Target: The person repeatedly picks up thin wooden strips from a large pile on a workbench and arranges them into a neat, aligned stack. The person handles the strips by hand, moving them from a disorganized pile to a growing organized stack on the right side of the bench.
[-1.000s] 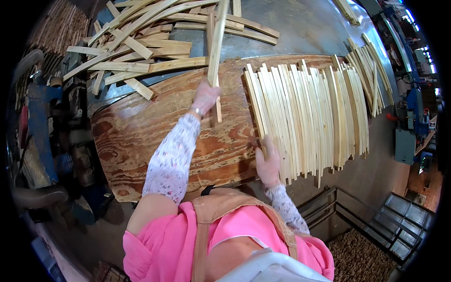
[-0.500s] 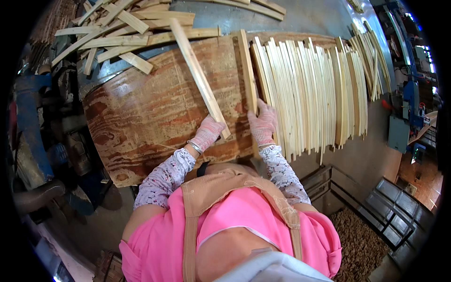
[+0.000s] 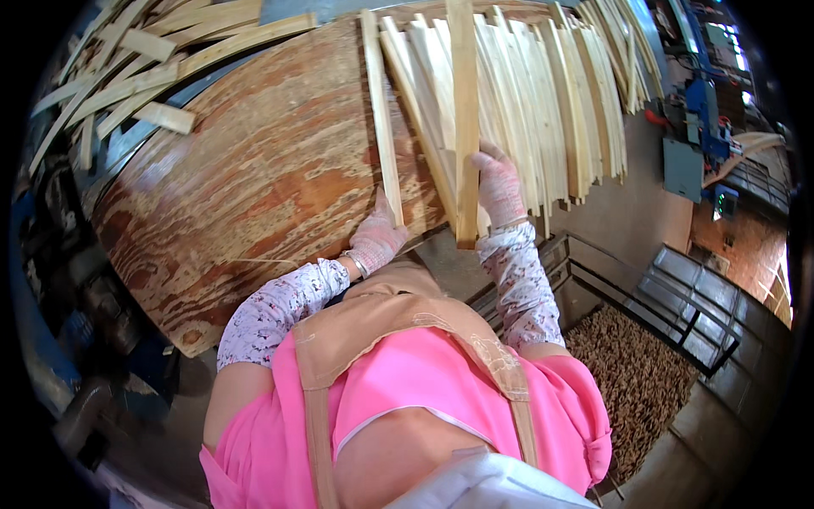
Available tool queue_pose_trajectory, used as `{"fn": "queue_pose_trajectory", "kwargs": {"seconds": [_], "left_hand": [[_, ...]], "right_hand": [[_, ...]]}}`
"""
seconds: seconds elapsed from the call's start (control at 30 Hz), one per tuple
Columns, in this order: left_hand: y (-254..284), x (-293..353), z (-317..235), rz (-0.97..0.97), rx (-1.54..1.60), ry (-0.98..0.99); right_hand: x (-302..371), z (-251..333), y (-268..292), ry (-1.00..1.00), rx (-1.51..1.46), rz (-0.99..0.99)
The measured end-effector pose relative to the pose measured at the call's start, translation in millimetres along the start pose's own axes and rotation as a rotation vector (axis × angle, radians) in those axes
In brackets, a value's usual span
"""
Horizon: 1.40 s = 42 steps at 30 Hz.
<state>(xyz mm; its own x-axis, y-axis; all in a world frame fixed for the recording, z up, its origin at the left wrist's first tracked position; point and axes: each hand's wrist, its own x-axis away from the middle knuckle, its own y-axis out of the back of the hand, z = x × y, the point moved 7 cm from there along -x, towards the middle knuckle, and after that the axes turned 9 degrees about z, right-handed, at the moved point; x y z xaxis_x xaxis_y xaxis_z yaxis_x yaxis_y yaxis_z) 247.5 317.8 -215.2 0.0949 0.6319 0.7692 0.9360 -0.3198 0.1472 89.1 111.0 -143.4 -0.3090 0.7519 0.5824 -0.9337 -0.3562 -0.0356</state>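
My left hand (image 3: 379, 236), in a pale pink glove, is closed on the near end of a narrow wooden strip (image 3: 383, 127) that lies along the plywood board. My right hand (image 3: 498, 182), gloved alike, grips a wider wooden strip (image 3: 466, 119) near its lower end. That strip is lifted above the left part of a row of pale wooden strips (image 3: 551, 110) laid side by side. The lifted strip hides part of the row, and some of my right fingers are behind it.
The worn plywood board (image 3: 229, 170) spreads out to the left. A jumbled pile of wooden pieces (image 3: 161, 51) lies at the far left. Right of me stand a dark metal frame (image 3: 644, 293) and a heap of brown pellet-like bits (image 3: 627, 382). Blue machinery (image 3: 702, 110) is at the far right.
My right hand has raised its strip and carried it right, over the row. My left hand has brought its strip down onto the board. The whole view has shifted.
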Motion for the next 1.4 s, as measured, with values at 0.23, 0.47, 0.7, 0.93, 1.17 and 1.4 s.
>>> {"fn": "queue_pose_trajectory", "kwargs": {"seconds": [0.23,0.47,0.7,0.93,1.17,1.4], "left_hand": [[-46,-25,-76,0.134,-0.234,-0.123],[-24,-65,-66,-0.089,-0.014,-0.293],[-25,-59,-65,-0.209,-0.166,-0.366],[-22,-64,-72,-0.163,-0.088,-0.302],[-30,-79,-66,-0.026,0.292,-0.316],[-31,-66,-69,0.037,0.4,-0.033]], "right_hand": [[-37,83,133,0.149,0.267,-0.2],[-96,151,306,0.338,0.589,-0.413],[-117,123,274,0.46,1.139,-0.551],[-119,114,268,0.388,1.418,-0.855],[-129,132,272,0.021,1.334,-0.54],[-135,145,347,0.305,1.075,-0.464]]}}
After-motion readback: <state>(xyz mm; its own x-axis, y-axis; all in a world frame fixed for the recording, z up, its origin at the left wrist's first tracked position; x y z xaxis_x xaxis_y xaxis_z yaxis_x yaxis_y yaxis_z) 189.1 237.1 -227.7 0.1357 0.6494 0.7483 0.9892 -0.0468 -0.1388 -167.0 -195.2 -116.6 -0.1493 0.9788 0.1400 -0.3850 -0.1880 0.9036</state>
